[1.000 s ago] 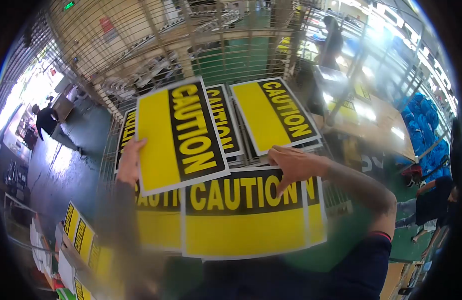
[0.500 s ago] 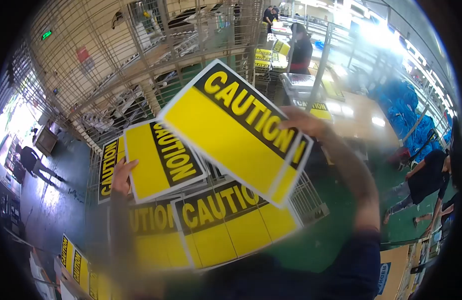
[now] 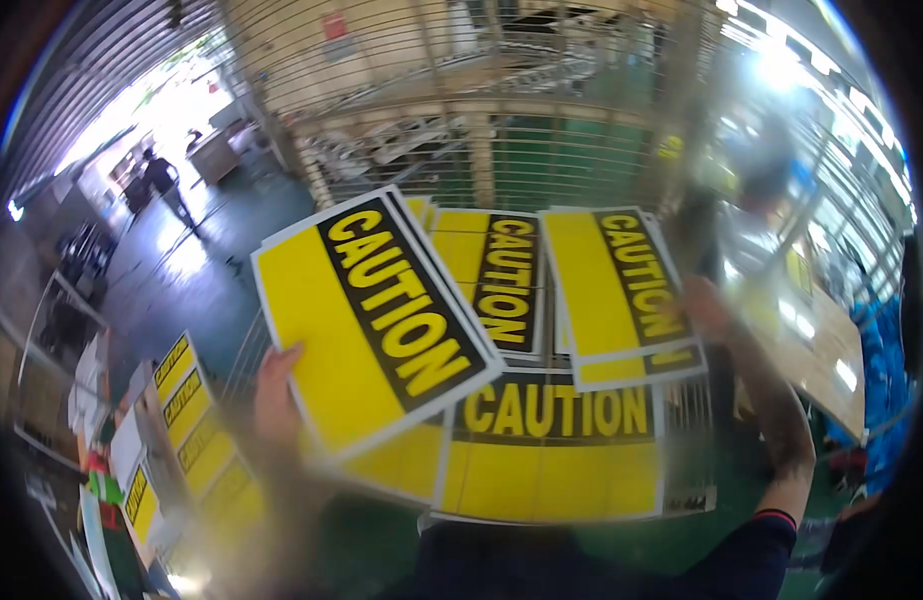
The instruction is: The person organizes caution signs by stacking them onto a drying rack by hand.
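My left hand (image 3: pixel 278 392) grips the lower left edge of a yellow-and-black CAUTION sign (image 3: pixel 376 320), raised and tilted, with another sheet edge showing behind it. At the right, my right hand (image 3: pixel 705 308) holds the right edge of a pair of overlapping CAUTION signs (image 3: pixel 611 290). Between them a further CAUTION sign (image 3: pixel 491 270) lies at the back of the wire rack. A large CAUTION sign (image 3: pixel 551 450) lies flat in front, with thin lines across it. The fingertips of both hands are partly hidden behind the signs.
A wire mesh partition (image 3: pixel 571 130) stands behind the signs. More CAUTION signs (image 3: pixel 196 420) lean at lower left. On the right are a wooden table (image 3: pixel 826 360) and blue material (image 3: pixel 886 370). A person (image 3: pixel 164 185) is on the floor at far left.
My view has turned left. The left-hand sign has come up and tilted clockwise. The right-hand signs have gone down and back, now more upright, beside the middle sign.
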### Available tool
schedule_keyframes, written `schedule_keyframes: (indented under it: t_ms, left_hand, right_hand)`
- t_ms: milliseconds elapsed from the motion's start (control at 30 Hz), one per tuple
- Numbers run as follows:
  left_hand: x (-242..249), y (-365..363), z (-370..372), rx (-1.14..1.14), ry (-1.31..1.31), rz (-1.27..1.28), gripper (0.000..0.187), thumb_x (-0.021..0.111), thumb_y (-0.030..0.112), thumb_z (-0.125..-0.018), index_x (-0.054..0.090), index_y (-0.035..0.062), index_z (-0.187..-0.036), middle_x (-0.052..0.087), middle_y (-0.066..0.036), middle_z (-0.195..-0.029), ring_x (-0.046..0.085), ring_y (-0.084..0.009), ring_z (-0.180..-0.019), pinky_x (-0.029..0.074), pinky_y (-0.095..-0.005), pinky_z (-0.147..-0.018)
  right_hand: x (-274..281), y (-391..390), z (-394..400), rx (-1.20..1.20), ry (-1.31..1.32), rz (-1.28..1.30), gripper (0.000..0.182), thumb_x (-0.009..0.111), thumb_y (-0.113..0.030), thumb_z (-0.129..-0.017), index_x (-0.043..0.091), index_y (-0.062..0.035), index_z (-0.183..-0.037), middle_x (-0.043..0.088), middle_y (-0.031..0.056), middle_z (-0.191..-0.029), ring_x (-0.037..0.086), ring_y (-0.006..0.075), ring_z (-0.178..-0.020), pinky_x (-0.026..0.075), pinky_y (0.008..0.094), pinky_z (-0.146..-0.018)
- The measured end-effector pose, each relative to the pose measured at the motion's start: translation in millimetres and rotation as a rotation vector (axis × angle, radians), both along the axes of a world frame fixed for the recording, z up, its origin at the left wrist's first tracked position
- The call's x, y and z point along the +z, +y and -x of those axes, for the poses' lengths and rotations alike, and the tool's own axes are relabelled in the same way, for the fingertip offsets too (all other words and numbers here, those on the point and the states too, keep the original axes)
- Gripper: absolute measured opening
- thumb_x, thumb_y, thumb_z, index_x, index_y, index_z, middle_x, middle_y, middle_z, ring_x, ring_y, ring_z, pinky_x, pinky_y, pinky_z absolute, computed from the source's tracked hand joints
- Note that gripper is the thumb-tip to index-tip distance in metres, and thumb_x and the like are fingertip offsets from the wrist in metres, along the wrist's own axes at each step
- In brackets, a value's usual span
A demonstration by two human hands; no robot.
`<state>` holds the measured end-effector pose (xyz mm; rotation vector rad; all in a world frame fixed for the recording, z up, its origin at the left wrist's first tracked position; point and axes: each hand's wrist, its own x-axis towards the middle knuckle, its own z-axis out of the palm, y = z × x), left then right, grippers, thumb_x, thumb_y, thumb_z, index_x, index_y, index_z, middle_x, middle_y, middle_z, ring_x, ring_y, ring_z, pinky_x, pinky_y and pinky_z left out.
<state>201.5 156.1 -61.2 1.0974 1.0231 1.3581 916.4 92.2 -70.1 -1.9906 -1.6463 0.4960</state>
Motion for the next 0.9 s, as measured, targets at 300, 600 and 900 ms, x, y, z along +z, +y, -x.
schedule_keyframes:
  t_ms: [300, 600, 900]
  left_hand:
    - [-38.7, -75.1, 20.8, 0.038, -0.359, 0.24, 0.048, 0.06, 0.009, -0.096, 0.054, -0.0024, -0.142, 0.069, -0.021, -0.13, 0.073, -0.0321, -0.11, 0.062, -0.0411, -0.094]
    - [-17.3, -79.7, 15.5, -0.154, -0.366, 0.298, 0.048, 0.057, 0.009, -0.099, 0.05, -0.0029, -0.145, 0.068, -0.023, -0.13, 0.074, -0.0327, -0.111, 0.062, -0.041, -0.094]
    - [-43.5, -84.2, -27.3, -0.288, -0.35, 0.109, 0.047, 0.063, 0.012, -0.103, 0.05, 0.001, -0.147, 0.067, -0.016, -0.134, 0.071, -0.0264, -0.114, 0.062, -0.0388, -0.092]
  right_hand:
    - [76.5, -66.4, 81.2, -0.143, 0.565, -0.267, 0.047, 0.077, -0.004, -0.094, 0.055, 0.0068, -0.135, 0.071, 0.0157, -0.121, 0.073, 0.0231, -0.103, 0.062, 0.0356, -0.09]
    - [140.4, -146.3, 175.8, -0.236, 0.864, -0.412, 0.064, 0.072, -0.006, -0.098, 0.04, 0.0058, -0.152, 0.063, 0.0175, -0.139, 0.07, 0.0234, -0.117, 0.059, 0.0357, -0.099]
    - [112.2, -130.4, 305.5, 0.043, 0.782, -0.18, 0.053, 0.074, -0.004, -0.095, 0.051, 0.0033, -0.143, 0.068, 0.014, -0.133, 0.069, 0.0198, -0.118, 0.056, 0.0343, -0.104]
